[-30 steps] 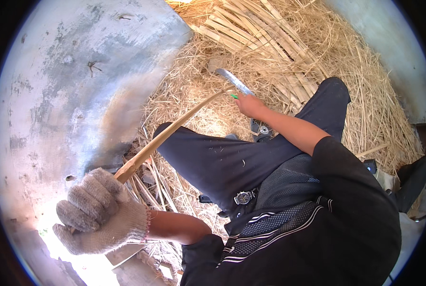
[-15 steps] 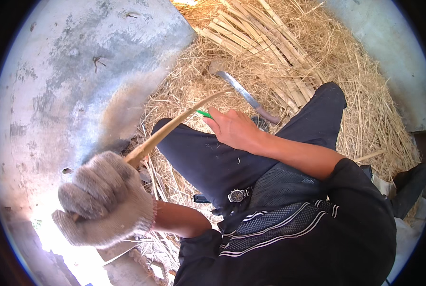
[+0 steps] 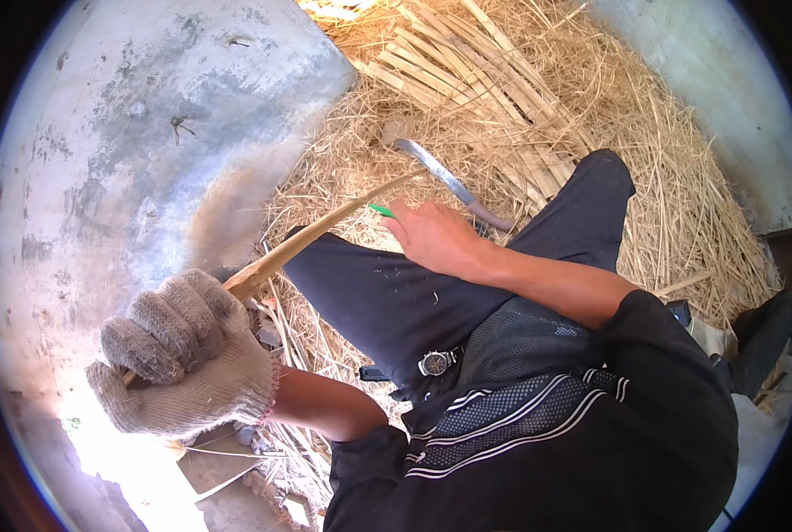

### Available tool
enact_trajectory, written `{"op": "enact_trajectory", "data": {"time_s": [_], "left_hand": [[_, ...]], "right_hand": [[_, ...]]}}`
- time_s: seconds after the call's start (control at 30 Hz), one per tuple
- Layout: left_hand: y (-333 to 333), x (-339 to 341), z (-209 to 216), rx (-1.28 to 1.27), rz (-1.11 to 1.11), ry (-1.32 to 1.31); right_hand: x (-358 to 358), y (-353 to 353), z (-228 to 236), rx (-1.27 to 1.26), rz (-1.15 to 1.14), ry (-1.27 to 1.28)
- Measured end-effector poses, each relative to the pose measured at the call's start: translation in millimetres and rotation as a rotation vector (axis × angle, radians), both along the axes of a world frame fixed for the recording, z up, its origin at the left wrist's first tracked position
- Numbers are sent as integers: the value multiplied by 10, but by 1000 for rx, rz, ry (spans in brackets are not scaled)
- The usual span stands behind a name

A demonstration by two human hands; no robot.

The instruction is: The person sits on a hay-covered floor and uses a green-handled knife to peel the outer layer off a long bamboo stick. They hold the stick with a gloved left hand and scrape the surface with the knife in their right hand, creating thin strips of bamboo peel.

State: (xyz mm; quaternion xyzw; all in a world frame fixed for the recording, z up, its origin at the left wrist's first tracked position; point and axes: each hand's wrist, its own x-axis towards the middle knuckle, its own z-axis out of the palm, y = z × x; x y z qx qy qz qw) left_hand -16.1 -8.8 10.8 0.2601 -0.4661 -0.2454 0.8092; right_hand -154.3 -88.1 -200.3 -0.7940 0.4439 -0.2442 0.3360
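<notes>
My left hand [image 3: 183, 355], in a grey knitted glove, is closed round the thick end of a long strip of split bamboo [image 3: 280, 254]. The strip slants up and away to the right, tapering to a thin tip over the straw. My bare right hand [image 3: 436, 238] is closed on a small green-handled tool [image 3: 381, 210] beside the strip's far part, above my crossed legs. Only the green end shows, so its blade or kind is hidden. Past my right hand, a machete [image 3: 444, 172] with a curved blade and brownish handle lies on the straw.
Split bamboo strips [image 3: 493, 84] lie in a pile at the far right on loose straw [image 3: 679, 222]. A stained pale concrete wall [image 3: 148, 151] rises at left. A wristwatch [image 3: 436, 363] rests at my waist. Rubble and shavings lie low at left.
My gloved left hand has shifted slightly left and up with the bamboo strip. My right hand keeps its grip on the green tool, nearly in place.
</notes>
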Motion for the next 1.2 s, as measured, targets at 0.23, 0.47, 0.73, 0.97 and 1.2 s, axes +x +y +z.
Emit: {"op": "enact_trajectory", "data": {"time_s": [0.23,0.47,0.73,0.97,1.2], "left_hand": [[-58,12,-31,-36,-28,-60],[3,106,-86,-49,-66,-109],[-15,117,-103,-77,-66,-72],[-29,167,-69,-60,-147,-159],[-117,107,-26,-67,-254,-187]], "right_hand": [[-170,-424,-698,117,17,230],[-88,-133,-269,152,77,12],[-68,-281,-556,189,45,50],[-32,-537,-726,384,21,120],[-235,-760,-1540,34,84,361]]}}
